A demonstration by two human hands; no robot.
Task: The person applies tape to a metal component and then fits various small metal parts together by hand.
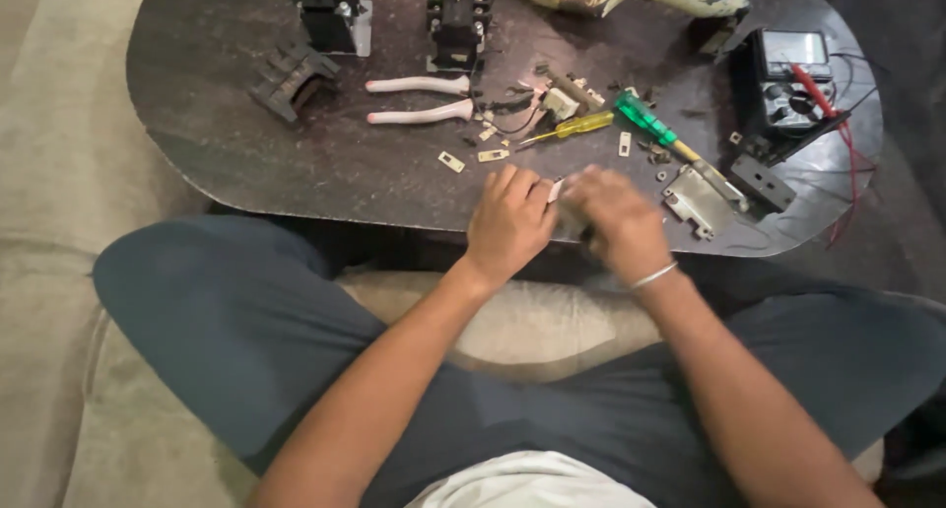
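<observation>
On the dark oval table (pixel 296 173), both hands, left (pixel 507 222) and right (pixel 616 222), clench 1 small blurred part (pixel 556 191), axis unclear.

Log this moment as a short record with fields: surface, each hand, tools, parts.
surface: dark oval table, person seated at its near edge
left hand: closed around a small pale part, which is mostly hidden
right hand: pressed against the same part, blurred; grip unclear
tools: pliers with white handles, yellow screwdriver, green screwdriver, multimeter with red lead
parts: black contactors, metal plate, small loose brass pieces
</observation>
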